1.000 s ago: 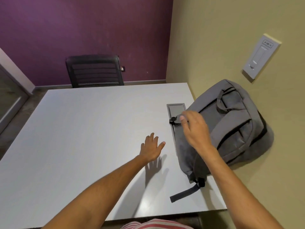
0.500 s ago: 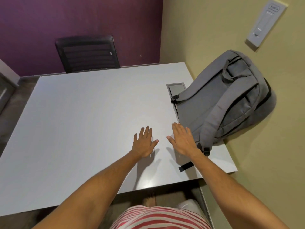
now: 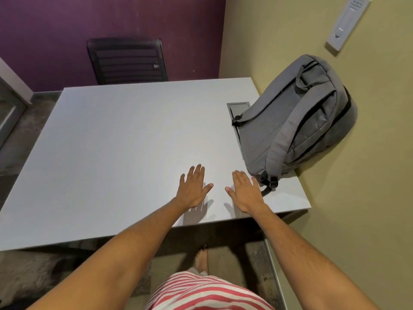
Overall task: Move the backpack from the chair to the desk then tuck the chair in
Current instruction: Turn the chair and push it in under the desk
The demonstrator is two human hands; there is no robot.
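Here, the left hand (image 3: 194,189) and right hand (image 3: 245,191) lie palm-down with fingers spread and extended, holding nothing, side by side over the white desk (image 3: 125,148) near its front edge at lower centre; whether the palms touch the surface cannot be told. The grey backpack (image 3: 297,117) stands on the desk's right side at right of frame, leaning against the yellow wall (image 3: 279,41), its lower strap buckle just beside the right hand's little finger. Left of the hands, the desktop lies bare up to a black chair (image 3: 127,61) at its far edge, upper centre.
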